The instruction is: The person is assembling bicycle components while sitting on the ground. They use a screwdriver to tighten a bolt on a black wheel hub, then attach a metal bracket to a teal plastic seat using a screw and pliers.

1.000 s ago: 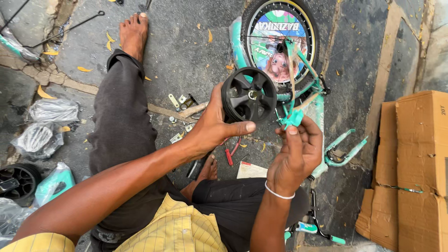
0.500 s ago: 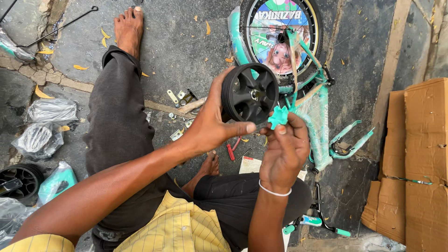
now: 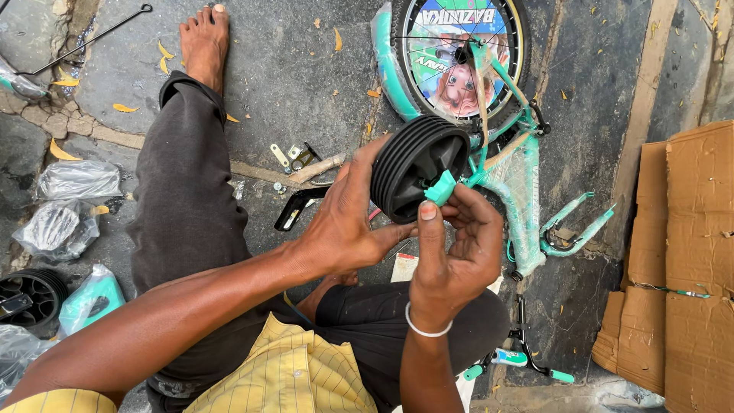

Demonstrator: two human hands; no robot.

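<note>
- Two bare hands worked one small black training wheel [image 3: 417, 167].
- Left hand [image 3: 348, 222] clenched around ribbed tread.
- Right hand [image 3: 459, 252] pinched teal hub cap [image 3: 440, 187].
- Likely light, stiff plastic; best held by rim.

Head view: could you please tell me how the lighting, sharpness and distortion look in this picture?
In the head view the light is soft, even daylight, with no hard shadows or glare; the left hand, right hand and small black wheel are sharp, with no motion blur; the cardboard leans outward at the right edge, hinting at wide-angle distortion; the plastic bags show only a faint sheen.
</note>
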